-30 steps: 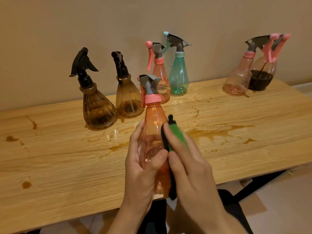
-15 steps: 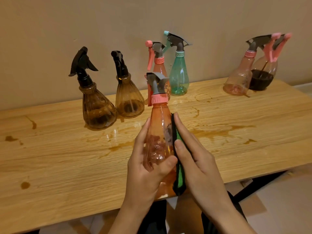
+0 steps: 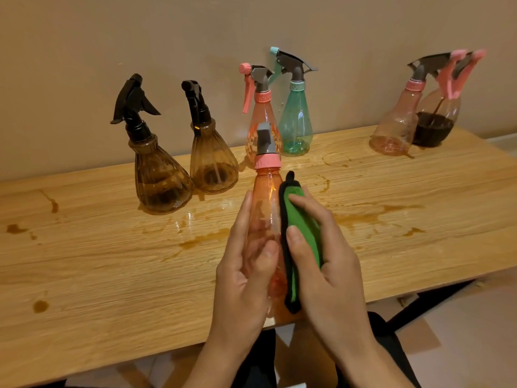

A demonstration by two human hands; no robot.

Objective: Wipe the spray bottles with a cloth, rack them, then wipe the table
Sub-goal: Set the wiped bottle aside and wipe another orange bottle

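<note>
The left hand (image 3: 246,275) grips the orange bottle (image 3: 265,197) round its lower half, with the thumb across the front and the fingers on the 9 o'clock side. The bottle is held up over the near edge of the worktop (image 3: 112,270). Its long line runs from 6 to 12 o'clock, with the pink collar (image 3: 267,161) at the 12 end.

The right hand (image 3: 330,270) holds the folded green cloth (image 3: 299,233) and presses it on the bottle's 3 o'clock side, thumb on top. The cloth lies the same way as the bottle. So I think the next rub should go along that line, up to the collar or down to the base. The right hand is the one to rub — the left hand only needs to turn the bottle.

Nothing stands between the cloth and the bottle. Farther back stand two brown bottles (image 3: 159,177) at 10 and 11 o'clock. A second orange bottle (image 3: 261,121) and a teal bottle (image 3: 295,124) stand at 12, and two more bottles (image 3: 397,124) at 2 o'clock. Brown spills (image 3: 201,242) lie on the worktop at 9 and 3 o'clock of the hands — a job for later. I can see no rack.
</note>
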